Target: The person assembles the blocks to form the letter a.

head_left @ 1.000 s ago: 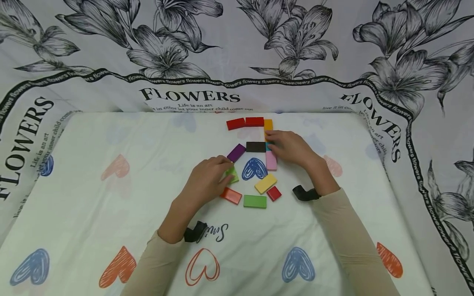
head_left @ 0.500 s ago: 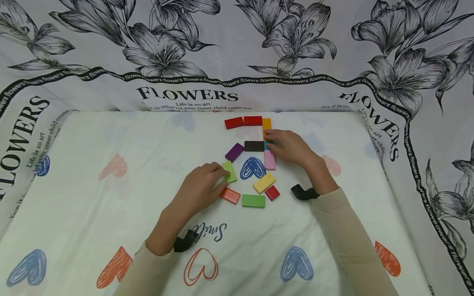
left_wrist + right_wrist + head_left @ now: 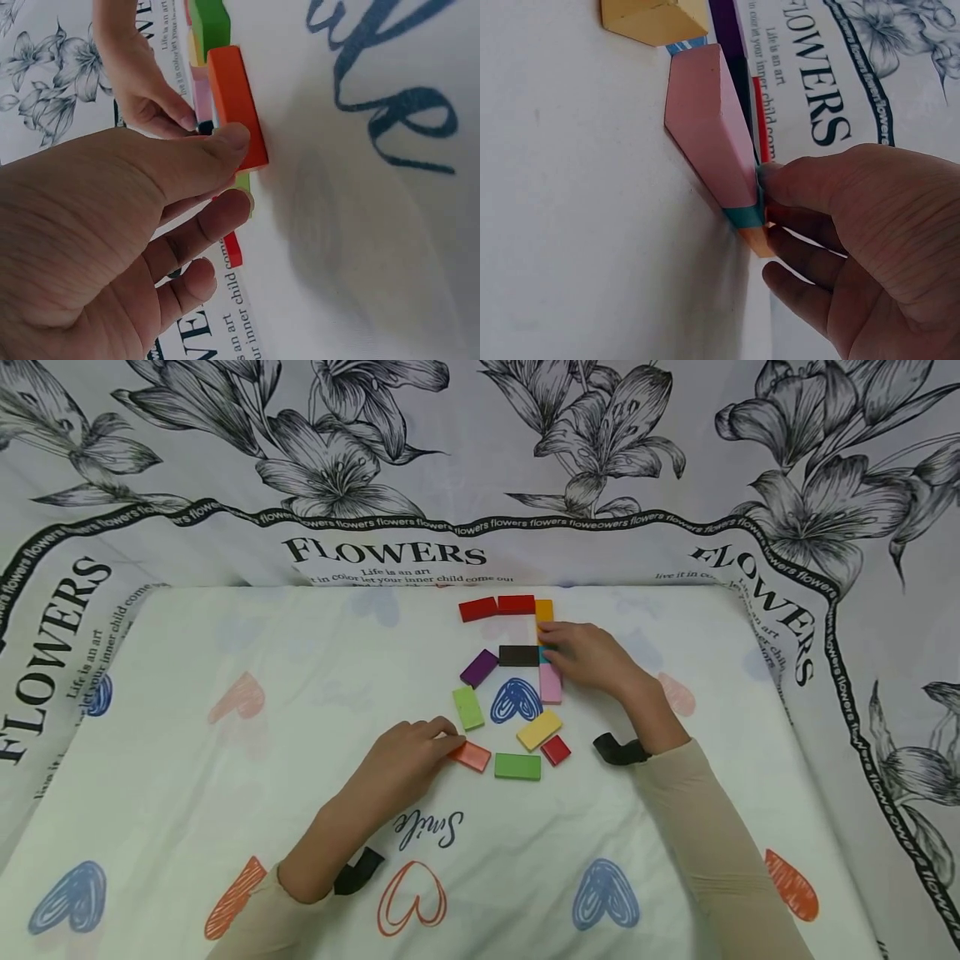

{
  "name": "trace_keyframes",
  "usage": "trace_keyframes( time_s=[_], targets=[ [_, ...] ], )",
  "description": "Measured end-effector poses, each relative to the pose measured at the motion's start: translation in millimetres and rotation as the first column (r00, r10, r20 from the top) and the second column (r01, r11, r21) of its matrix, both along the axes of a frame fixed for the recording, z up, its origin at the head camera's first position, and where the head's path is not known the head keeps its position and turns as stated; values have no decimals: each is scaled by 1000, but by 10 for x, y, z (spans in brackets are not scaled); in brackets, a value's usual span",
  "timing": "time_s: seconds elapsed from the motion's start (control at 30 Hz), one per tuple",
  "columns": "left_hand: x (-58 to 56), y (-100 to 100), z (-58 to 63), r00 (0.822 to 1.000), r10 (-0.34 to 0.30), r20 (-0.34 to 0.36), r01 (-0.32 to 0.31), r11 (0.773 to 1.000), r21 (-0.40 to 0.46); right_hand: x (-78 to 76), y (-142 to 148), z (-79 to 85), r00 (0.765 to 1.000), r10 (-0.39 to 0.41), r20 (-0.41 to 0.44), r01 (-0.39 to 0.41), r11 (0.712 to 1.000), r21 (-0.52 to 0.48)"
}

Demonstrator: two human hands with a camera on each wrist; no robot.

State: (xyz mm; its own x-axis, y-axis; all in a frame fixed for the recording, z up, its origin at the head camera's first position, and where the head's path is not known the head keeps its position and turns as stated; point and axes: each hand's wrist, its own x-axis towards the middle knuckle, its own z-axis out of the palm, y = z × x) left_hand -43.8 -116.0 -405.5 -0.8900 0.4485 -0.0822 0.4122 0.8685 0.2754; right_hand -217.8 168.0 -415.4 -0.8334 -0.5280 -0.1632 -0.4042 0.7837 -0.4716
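Note:
In the head view my left hand (image 3: 401, 764) is at the left end of an orange-red block (image 3: 472, 757). The left wrist view shows its thumb and index finger pinching that end, the other fingers loosely bent. My right hand (image 3: 596, 660) is at the right column of blocks. Its thumb and fingertips hold a small blue block (image 3: 744, 217), between a yellow-orange block (image 3: 543, 609) and a pink block (image 3: 551, 683). Fingers partly cover the blue block. A light green block (image 3: 468, 708) lies just above the left hand, apart from it.
Two red blocks (image 3: 516, 605) lie end to end at the top. A black block (image 3: 519, 656) and a purple block (image 3: 479, 668) sit mid-pattern. Below are a yellow block (image 3: 539, 730), a small red block (image 3: 556, 750) and a green block (image 3: 517, 767). A heart-printed cloth (image 3: 300, 635) lies under everything.
My left hand has let go of the light green block and moved down to the orange-red block. The light green block is now fully uncovered. My right hand has stayed in place.

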Motion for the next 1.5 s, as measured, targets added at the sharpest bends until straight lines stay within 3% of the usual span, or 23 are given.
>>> trace_keyframes(
  time_s=[0.5, 0.97, 1.2, 1.5],
  targets=[
    [-73, 156, -11, 995, -102, -10, 102, 995, -22, -11, -1, -6, 1000, 9, 3, -9, 1000, -19],
    [-188, 235, -54, 980, -177, -95, 174, 984, -41, -17, -20, -4, 1000, -3, 6, 3, 1000, -8],
    [-264, 228, -76, 981, -175, -83, 174, 985, -20, -23, -27, -16, 1000, -9, 9, 9, 1000, -19],
    [-281, 227, -85, 982, -172, -75, 171, 985, -18, -21, -12, -15, 1000, -9, 7, 9, 1000, -20]
  ],
)
